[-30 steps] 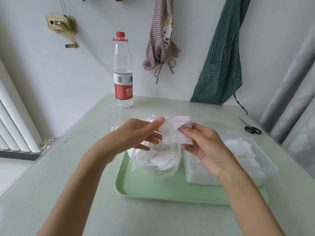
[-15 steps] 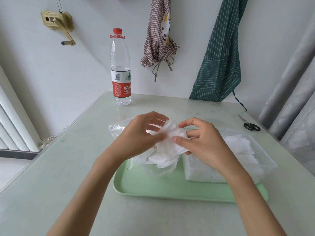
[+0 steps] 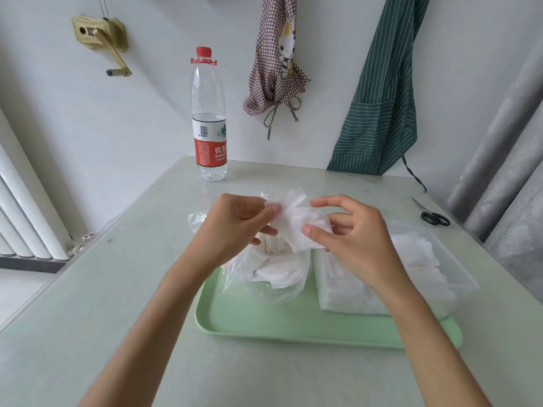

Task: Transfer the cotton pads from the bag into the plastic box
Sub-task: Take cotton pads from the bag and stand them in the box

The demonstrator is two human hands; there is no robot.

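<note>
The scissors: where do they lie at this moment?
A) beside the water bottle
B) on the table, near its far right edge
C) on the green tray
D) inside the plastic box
B: the scissors lie on the bare table at its far right edge, beyond the plastic box and off the green tray.

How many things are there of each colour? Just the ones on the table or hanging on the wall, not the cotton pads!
Green: 2, the tray and the striped apron.
Clear: 3, the water bottle, the bag and the plastic box.
Black: 1, the scissors.
Brown checked: 1, the cloth.
Total: 7.
</note>
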